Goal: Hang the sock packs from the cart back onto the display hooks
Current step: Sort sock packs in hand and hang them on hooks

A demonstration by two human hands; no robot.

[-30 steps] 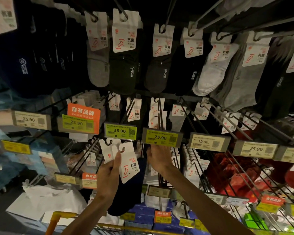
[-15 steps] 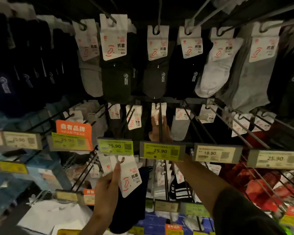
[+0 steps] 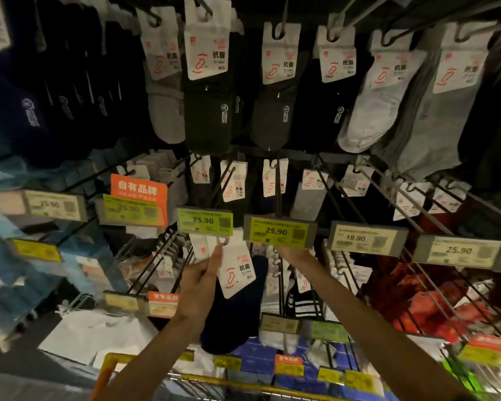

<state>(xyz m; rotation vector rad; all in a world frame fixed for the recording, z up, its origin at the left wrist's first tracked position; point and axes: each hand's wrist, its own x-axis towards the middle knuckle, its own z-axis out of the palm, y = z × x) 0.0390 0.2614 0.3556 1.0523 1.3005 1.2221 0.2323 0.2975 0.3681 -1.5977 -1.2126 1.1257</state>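
Note:
My left hand [image 3: 198, 280] grips dark navy sock packs [image 3: 237, 273] by their white header cards, held up just under the green 25.90 price tags. The cards' hanging holes sit right below the left green tag [image 3: 204, 222]. My right hand [image 3: 289, 251] reaches up behind the second green 25.90 tag [image 3: 278, 231]; its fingers are hidden by that tag, near the black display hook [image 3: 278, 189] that runs back from it. The yellow cart rim [image 3: 191, 376] shows at the bottom.
Rows of black wire hooks hold white, grey and black sock packs [image 3: 209, 91] above and behind the tags. An orange sign [image 3: 139, 192] sits at the left. Red packs [image 3: 434, 302] fill the right, blue boxes [image 3: 261, 363] lie below.
My right hand came back down from the upper hook to just behind the price tag. My left hand raised the packs slightly toward the tags. The view tilted back down, showing the cart.

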